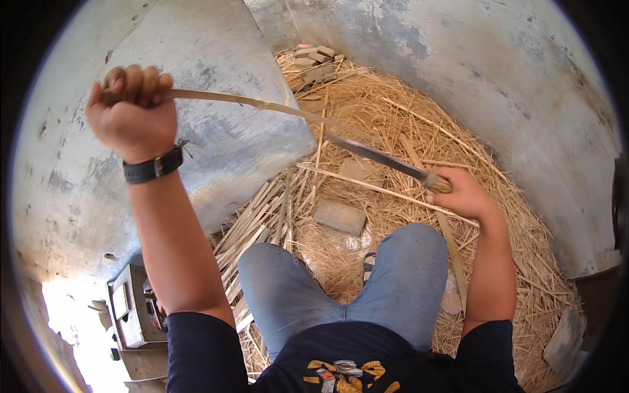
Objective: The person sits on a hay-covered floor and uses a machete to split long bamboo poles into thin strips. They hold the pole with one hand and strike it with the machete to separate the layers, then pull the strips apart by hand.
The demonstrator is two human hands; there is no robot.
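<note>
While left hand grips end, strip extends rightward.

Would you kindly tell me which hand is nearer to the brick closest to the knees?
Right. The right hand, gripping the knife, is right of the brick in the view; the left hand, gripping a strip, is farther off to its upper left.

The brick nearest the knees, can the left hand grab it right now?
Probably not: the left hand is raised and closed around a bamboo strip, though that brick looks uncovered.
</note>
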